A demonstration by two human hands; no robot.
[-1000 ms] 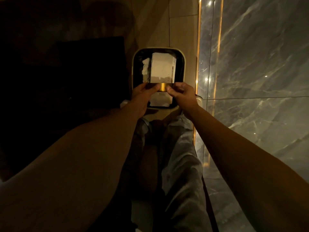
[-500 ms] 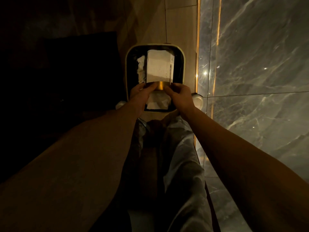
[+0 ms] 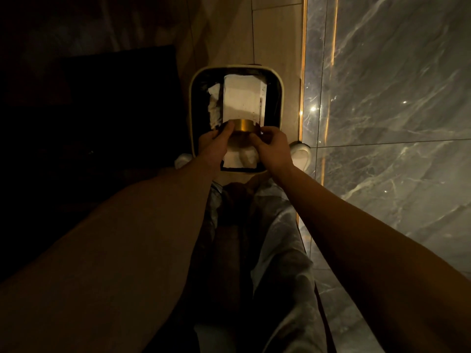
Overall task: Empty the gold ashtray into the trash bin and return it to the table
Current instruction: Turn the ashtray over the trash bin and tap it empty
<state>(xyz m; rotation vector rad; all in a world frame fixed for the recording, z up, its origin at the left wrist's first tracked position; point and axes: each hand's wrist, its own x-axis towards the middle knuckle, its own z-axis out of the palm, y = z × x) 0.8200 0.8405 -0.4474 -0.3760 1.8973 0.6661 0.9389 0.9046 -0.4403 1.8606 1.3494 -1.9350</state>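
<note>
The gold ashtray [image 3: 243, 125] is a round metal dish, tipped on its side over the open trash bin [image 3: 193, 103]. My left hand [image 3: 214, 146] grips its left edge and my right hand [image 3: 274, 147] grips its right edge. The bin has a pale rim and a black liner, and stands on the floor at my feet. White paper and tissue [image 3: 242, 100] lie inside it. The ashtray's inside faces away and is hidden from me.
A grey marble wall [image 3: 395, 98] with gold trim strips runs along the right. A dark, low piece of furniture [image 3: 102, 110] fills the left. Beige floor tiles [image 3: 275, 34] lie beyond the bin. My legs and pale shoes [image 3: 302, 154] stand just behind the bin.
The ashtray has tilted further, so more of its gold side wall shows. Both hands keep their hold above the bin, and my view has shifted slightly.
</note>
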